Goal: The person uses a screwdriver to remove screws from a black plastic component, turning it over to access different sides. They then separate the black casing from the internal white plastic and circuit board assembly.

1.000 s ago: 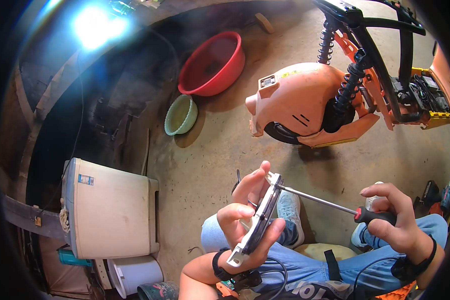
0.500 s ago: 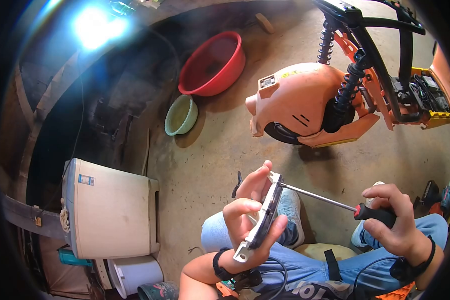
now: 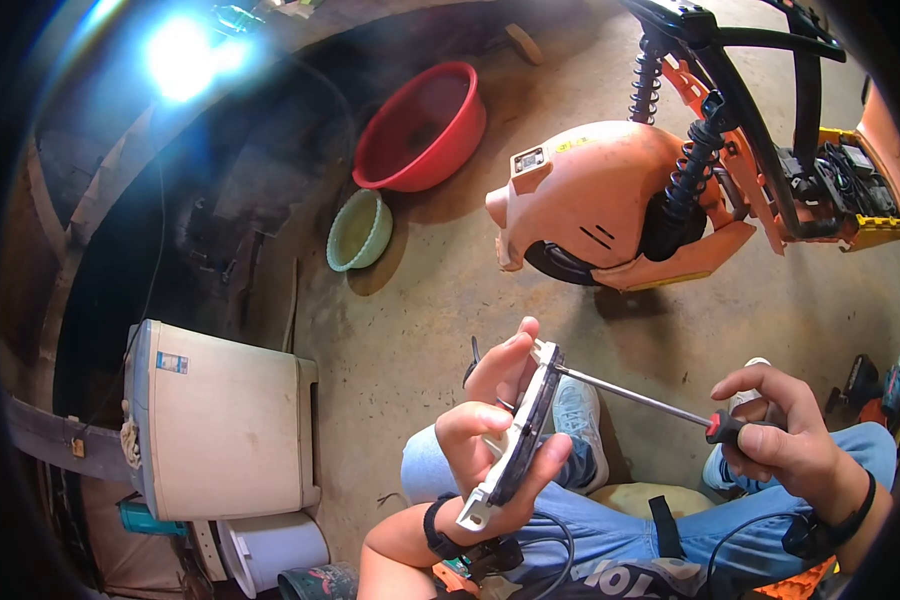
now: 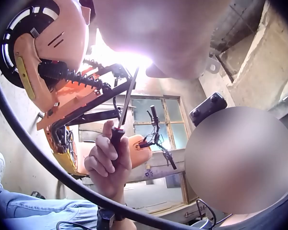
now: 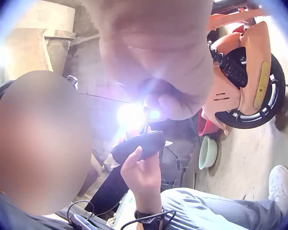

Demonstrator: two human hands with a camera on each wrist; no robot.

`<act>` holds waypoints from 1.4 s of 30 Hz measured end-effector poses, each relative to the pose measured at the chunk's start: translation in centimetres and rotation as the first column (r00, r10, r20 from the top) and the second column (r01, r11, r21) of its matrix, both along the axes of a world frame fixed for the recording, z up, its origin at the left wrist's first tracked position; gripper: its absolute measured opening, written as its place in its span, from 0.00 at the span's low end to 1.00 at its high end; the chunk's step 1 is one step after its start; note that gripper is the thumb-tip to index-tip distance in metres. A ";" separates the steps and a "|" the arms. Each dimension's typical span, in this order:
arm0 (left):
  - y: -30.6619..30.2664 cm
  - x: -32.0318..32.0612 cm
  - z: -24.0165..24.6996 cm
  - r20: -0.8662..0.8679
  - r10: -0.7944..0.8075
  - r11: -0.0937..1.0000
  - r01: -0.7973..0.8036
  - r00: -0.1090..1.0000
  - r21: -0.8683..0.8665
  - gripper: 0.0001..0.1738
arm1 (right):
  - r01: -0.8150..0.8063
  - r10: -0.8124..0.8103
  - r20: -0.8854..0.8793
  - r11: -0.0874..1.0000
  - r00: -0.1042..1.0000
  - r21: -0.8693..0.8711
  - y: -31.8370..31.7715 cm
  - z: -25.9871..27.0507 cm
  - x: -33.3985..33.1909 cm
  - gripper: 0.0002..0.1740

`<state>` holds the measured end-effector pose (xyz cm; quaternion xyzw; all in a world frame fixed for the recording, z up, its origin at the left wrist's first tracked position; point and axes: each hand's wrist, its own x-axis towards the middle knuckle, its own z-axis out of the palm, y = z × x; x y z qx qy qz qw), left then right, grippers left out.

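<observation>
In the head view a white-and-black flat part (image 3: 520,432) stands tilted in the left hand (image 3: 485,430), its fingers on one side and the thumb on the other. The right hand (image 3: 795,440) grips the black and red handle of a screwdriver (image 3: 635,396), whose tip meets the dark face of the part near its upper end. The left wrist view shows the right hand (image 4: 108,163) curled round the handle (image 4: 117,138). In the right wrist view the left hand (image 5: 143,175) holds the part, its dark side (image 5: 139,145) showing.
An orange scooter (image 3: 610,190) with exposed frame and shocks stands ahead. A red basin (image 3: 420,130) and a pale green basin (image 3: 360,232) sit on the floor. At the left are a large white bin (image 3: 225,420) and a white bucket (image 3: 275,548); tools lie at the far right.
The right fingers and thumb have shifted on the screwdriver handle, the thumb now lying along it. The white part tilted slightly and came back. The head view has moved slightly.
</observation>
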<state>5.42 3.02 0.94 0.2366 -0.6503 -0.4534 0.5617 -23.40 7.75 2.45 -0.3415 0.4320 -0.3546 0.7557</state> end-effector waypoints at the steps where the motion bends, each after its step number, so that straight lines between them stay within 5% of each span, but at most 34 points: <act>1: 0.0 0.0 0.0 -0.001 -0.001 1.000 0.001 1.000 0.002 0.33 | 0.008 -0.009 0.025 1.000 1.000 0.021 0.0 0.0 0.0 0.33; 4: -0.2 0.2 0.0 0.061 0.013 1.000 -0.014 0.998 0.018 0.32 | 0.074 -0.089 -0.111 0.988 0.990 -0.134 0.1 -0.2 0.5 0.31; 6: -0.1 0.3 0.0 0.077 0.025 0.997 -0.031 0.997 0.077 0.33 | -0.092 -0.130 -0.425 0.881 0.896 -0.464 0.3 -1.0 0.1 0.30; 8: -0.3 0.3 -0.2 0.105 0.011 0.997 -0.019 0.994 0.077 0.32 | -0.137 -0.335 -0.495 0.704 0.802 -0.697 0.4 -1.9 0.8 0.30; 12: -0.3 0.5 -0.3 0.139 0.014 0.995 -0.027 0.990 0.093 0.32 | -0.194 -0.364 -0.467 0.583 0.805 -0.789 0.0 -2.0 0.9 0.26; 18: -0.3 0.6 0.0 0.147 0.016 0.991 -0.035 0.989 0.127 0.35 | -0.119 -0.157 -0.395 0.799 0.905 -0.590 0.4 -1.9 0.5 0.25; 34: -0.2 0.5 0.1 0.101 0.024 0.985 -0.041 0.995 0.170 0.35 | -0.042 -0.009 -0.188 0.964 0.982 -0.264 0.0 -1.0 0.2 0.26; 37: -0.1 0.1 0.1 0.084 0.049 0.972 -0.067 0.995 0.227 0.36 | -0.038 -0.065 -0.267 0.930 0.962 -0.366 -0.1 -1.6 0.4 0.26; 39: 0.0 -0.4 0.0 0.027 0.060 0.956 -0.066 0.998 0.287 0.36 | -0.103 -0.274 -0.456 0.756 0.847 -0.646 0.1 -2.2 0.8 0.27; 40: 0.1 -0.6 -0.1 -0.029 0.075 0.936 -0.061 0.997 0.346 0.37 | -0.103 -0.274 -0.456 0.757 0.847 -0.645 0.1 -2.3 0.7 0.27; 42: 0.1 -0.6 0.0 -0.038 0.074 0.934 -0.056 0.997 0.352 0.37 | -0.269 -0.370 -0.525 0.557 0.766 -0.785 -0.2 -2.3 0.6 0.27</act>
